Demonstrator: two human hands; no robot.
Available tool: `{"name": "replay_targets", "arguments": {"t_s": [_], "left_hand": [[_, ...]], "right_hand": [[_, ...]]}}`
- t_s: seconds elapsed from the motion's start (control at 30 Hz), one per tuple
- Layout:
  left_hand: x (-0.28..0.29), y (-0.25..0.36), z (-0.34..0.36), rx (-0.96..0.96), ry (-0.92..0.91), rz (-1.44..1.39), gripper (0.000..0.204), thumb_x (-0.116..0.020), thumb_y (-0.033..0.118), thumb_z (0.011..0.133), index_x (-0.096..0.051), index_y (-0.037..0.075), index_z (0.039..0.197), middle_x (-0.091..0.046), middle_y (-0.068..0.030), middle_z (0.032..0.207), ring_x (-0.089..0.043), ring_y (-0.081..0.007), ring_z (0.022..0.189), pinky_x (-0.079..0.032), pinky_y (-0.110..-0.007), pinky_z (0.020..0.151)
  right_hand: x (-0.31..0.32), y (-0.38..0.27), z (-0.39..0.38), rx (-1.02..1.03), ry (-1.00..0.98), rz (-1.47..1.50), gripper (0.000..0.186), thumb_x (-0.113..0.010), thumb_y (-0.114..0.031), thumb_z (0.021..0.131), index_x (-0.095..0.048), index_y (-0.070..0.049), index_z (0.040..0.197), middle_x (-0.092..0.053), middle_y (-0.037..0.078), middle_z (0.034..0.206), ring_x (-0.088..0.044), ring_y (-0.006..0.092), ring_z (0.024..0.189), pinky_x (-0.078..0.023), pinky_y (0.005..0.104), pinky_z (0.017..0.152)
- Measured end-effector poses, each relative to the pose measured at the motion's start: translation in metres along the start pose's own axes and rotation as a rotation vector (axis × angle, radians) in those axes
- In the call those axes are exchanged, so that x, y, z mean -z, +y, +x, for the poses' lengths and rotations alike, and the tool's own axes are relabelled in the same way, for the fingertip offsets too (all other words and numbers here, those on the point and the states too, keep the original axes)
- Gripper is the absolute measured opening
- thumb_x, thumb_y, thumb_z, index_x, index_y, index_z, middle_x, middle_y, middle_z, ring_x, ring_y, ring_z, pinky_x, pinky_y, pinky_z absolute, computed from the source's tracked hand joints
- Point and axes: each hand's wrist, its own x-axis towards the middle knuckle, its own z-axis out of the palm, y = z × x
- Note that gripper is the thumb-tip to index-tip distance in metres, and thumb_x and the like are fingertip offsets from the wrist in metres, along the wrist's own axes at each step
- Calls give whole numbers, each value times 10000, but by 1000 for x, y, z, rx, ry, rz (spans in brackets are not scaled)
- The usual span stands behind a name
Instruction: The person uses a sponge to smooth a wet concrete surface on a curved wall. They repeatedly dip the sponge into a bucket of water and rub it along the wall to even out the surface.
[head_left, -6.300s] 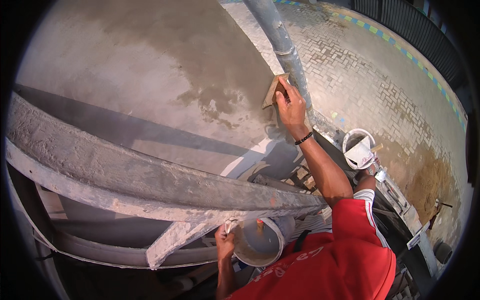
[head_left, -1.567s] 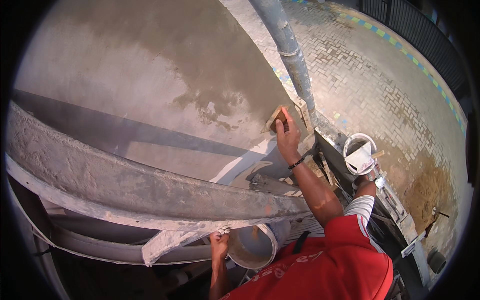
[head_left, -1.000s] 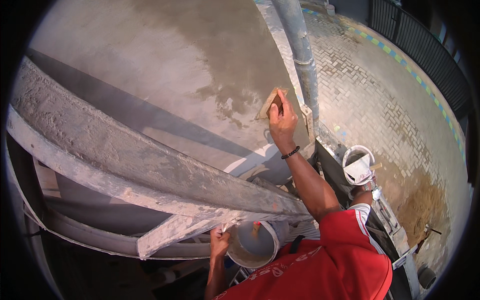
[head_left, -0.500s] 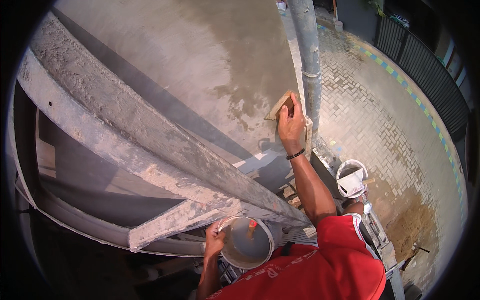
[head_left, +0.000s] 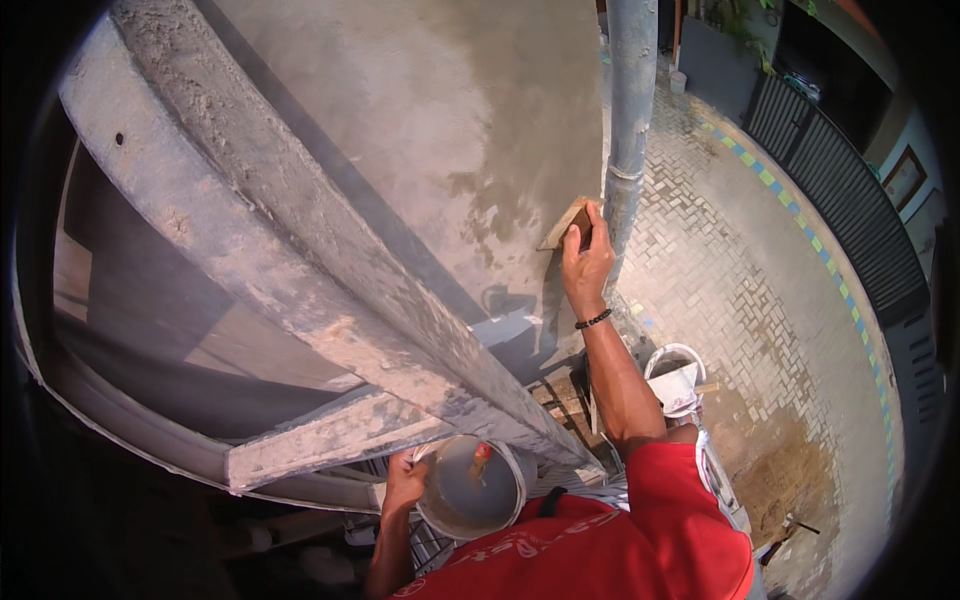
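The wooden-looking float (head_left: pixel 566 225), pale along one edge and brown behind, sat slanted by the right margin of the grey wall (head_left: pixel 400 130), which was blotched darker in patches. Well apart, a round bucket (head_left: pixel 455 522) faced mouth up, greyish inside, a red-tipped object within.

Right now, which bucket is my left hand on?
The nearer bucket, with a red-topped object inside; your left hand grips its rim. The white bucket, beyond your right forearm, has a white plate across its mouth.
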Motion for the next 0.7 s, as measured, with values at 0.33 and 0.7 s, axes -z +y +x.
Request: {"name": "replay_targets", "arguments": {"t_s": [0.33, 0.7], "left_hand": [[-4, 4, 2, 43, 52, -65, 340, -475, -47, 868, -660, -19, 1151, -687, -29, 1029, -603, -107, 926, -465, -252, 789], [3, -5, -8, 240, 171, 228, 135, -544, 95, 831, -609, -8, 774, -577, 16, 744, -484, -63, 676, -361, -280, 551]], "right_hand": [[60, -44, 76, 184, -114, -73, 380, -639, -47, 883, -623, -57, 1262, -674, 168, 1018, -667, 321, 914, -528, 398, 798], [39, 53, 14, 329, -266, -227, 553, -663, 41, 806, -581, -108, 1332, -540, 110, 794, -549, 303, 762, -468, 410, 677]]}}
